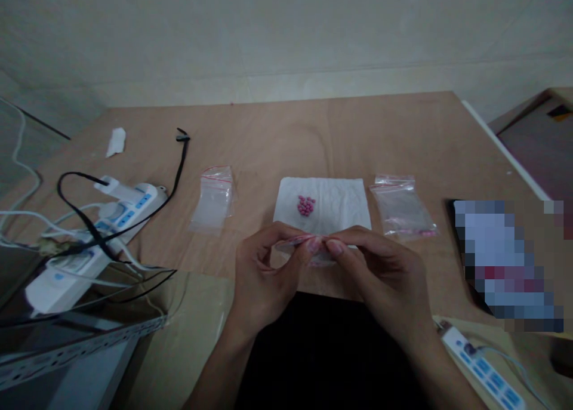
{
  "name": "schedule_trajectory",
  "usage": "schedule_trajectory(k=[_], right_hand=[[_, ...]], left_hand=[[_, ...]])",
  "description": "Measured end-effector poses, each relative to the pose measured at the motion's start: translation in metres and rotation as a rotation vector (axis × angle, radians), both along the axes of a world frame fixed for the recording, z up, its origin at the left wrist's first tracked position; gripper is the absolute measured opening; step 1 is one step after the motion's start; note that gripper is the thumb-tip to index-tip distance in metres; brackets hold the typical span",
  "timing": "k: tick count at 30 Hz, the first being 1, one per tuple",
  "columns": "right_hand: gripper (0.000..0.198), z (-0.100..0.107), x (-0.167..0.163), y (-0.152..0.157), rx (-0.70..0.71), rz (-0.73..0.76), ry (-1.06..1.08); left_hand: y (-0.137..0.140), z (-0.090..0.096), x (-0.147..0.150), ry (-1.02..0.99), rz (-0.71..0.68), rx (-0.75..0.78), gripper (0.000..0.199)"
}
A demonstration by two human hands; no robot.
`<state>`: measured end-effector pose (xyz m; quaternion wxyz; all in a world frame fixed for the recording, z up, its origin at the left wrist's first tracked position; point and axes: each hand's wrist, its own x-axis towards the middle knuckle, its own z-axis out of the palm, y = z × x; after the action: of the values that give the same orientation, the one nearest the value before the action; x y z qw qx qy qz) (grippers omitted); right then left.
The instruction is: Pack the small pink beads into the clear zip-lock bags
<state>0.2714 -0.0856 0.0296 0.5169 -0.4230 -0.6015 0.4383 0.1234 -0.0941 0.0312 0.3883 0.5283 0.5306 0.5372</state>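
My left hand (268, 273) and my right hand (385, 273) meet above the near edge of the table. Both pinch the top of a small clear zip bag (320, 258) with a reddish seal strip, thumbs and forefingers almost touching. My fingers cover much of the bag, so its contents cannot be made out. Just beyond lies a white tissue (342, 204) bearing a small cluster of pink pills (305, 206). To the right rests another zip bag (400, 207) with some pink pieces in its bottom corner. A flat clear zip bag (212, 198) lies to the left.
A white power strip (134, 210) with tangled black and white cables occupies the left side. At the right sits a dark-edged, blurred-out device (465, 255). Another power strip (486, 368) is at lower right. A paper scrap (116, 142) lies at back left, before the wall.
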Motion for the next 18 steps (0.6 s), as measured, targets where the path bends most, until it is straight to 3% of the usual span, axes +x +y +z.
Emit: schedule_trajectory(k=[3,7,12,18], right_hand=[[0.015,-0.003,0.002,0.001,0.013,-0.031,0.01],[0.022,-0.004,0.008,0.002,0.023,0.043,-0.036],[0.033,-0.001,0.015,0.004,0.167,0.077,-0.186],[0.02,0.004,0.017,0.007,0.246,0.038,-0.301]], left_hand=[[-0.001,-0.001,-0.002,-0.011,-0.026,-0.032,0.007],[-0.002,0.001,-0.011,0.01,-0.145,-0.006,0.005],[0.001,0.009,-0.02,0.063,-0.253,0.009,0.012],[0.009,0.019,-0.02,0.088,-0.367,0.018,0.008]])
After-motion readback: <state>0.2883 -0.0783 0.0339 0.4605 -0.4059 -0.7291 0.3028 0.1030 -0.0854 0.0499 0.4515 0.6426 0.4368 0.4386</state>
